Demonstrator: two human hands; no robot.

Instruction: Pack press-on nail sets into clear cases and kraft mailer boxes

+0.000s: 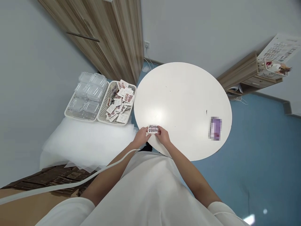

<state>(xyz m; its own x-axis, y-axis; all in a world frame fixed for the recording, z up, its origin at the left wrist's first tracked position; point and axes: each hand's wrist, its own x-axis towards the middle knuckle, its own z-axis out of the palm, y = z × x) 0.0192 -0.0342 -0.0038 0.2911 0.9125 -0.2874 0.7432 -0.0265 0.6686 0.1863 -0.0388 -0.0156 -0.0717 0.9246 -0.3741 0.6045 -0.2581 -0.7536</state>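
Observation:
A small white card [153, 129] with two rows of dark, shiny oval pieces is held over the near left edge of the round white table [183, 94]. My left hand [141, 137] grips the card's left end, fingers closed on it. At its right end, my right hand [163, 135] pinches the same card. Left of the table, a white basket [101, 116] holds many similar cards [128, 98] in a loose heap.
Another basket [67, 113] holds clear plastic boxes [86, 91]. Below the baskets lies a pile of translucent sheets [94, 138]. A pixelated purple object [215, 128] rests on the table's right side. A white cable [70, 185] crosses my left arm.

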